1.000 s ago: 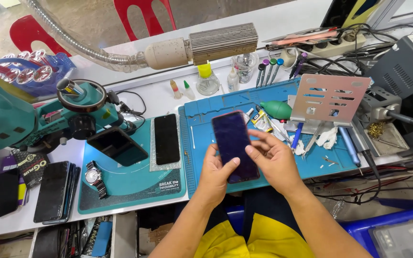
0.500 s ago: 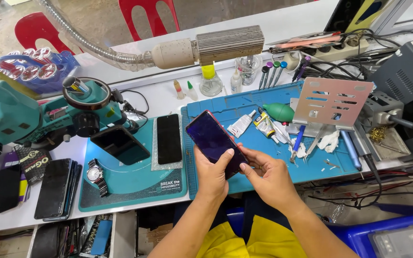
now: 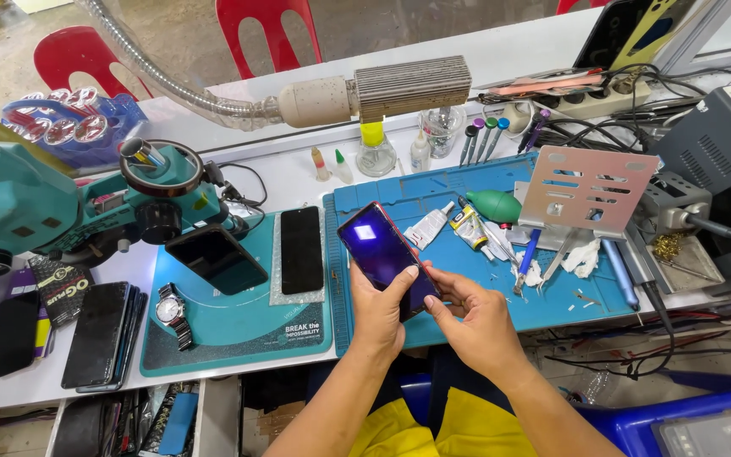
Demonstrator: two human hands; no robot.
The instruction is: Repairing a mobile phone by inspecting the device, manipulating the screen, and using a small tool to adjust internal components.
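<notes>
The left hand (image 3: 380, 315) has its grip closed around the lower end of a dark phone (image 3: 385, 252) (screen up, tilted), thumb across the glass. The right hand (image 3: 475, 317) pinches the same end. The phone hangs above the blue mat (image 3: 467, 279) on the worktop (image 3: 289, 169), glue tubes (image 3: 450, 227) just beyond.

One camera sits on the person's head, looking steeply down and forward, close over the workbench (image 3: 501, 59); red chairs (image 3: 268, 34) show beyond its far edge.
</notes>
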